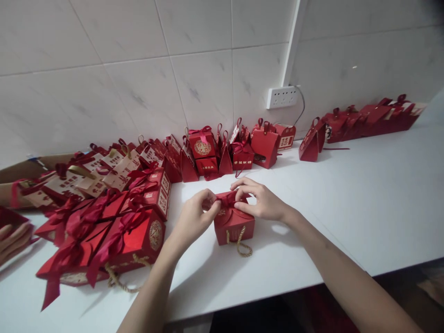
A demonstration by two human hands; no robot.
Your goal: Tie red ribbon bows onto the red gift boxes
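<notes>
A small red gift box (pixel 235 227) with a gold rope handle (pixel 244 250) stands on the white table in front of me. On its top is a dark red ribbon bow (pixel 227 199). At the bow's left side, my left hand (pixel 199 213) pinches the ribbon between thumb and fingers. My right hand (pixel 258 200) is at the bow's right side, its thumb and fingers closed on the ribbon there. The box sits upright, its front face showing below my hands.
Larger red boxes with ribbon bows (pixel 121 240) crowd the left. Small red boxes (pixel 265 145) line the tiled wall, below a white power strip (pixel 283 97). At the left edge, another person's hand (pixel 14 240) touches a red box. The white table's (pixel 350 203) front edge is near me.
</notes>
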